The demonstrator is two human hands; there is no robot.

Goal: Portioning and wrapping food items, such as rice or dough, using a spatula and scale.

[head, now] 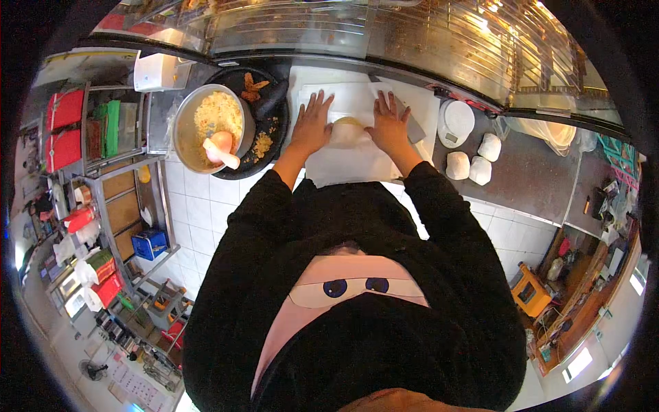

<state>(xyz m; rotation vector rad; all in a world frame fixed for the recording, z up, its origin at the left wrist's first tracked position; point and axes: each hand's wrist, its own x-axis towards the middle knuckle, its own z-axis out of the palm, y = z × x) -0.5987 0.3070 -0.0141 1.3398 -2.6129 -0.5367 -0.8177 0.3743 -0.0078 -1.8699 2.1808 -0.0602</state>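
Note:
Between my two hands, a mound of what looks like rice (348, 121) lies on a sheet of white wrapping paper (346, 165), partly covered by it. My left hand (312, 120) is spread flat at the left side of the paper, fingers apart. On the other side, my right hand (389, 121) rests with fingers apart and the thumb close to the mound. A metal pot (184, 149) of rice stands to the left, with a pale-handled scoop (221, 153) in it. It sits on a round black tray (278, 139) holding fried food pieces (252, 87) and loose crumbs (262, 145).
Right of the paper are a white kitchen scale (457, 123) and several wrapped white bundles (480, 170) on the dark counter (535, 175). A glass display case (360, 31) borders the far edge. A white container (154, 72) stands at the far left.

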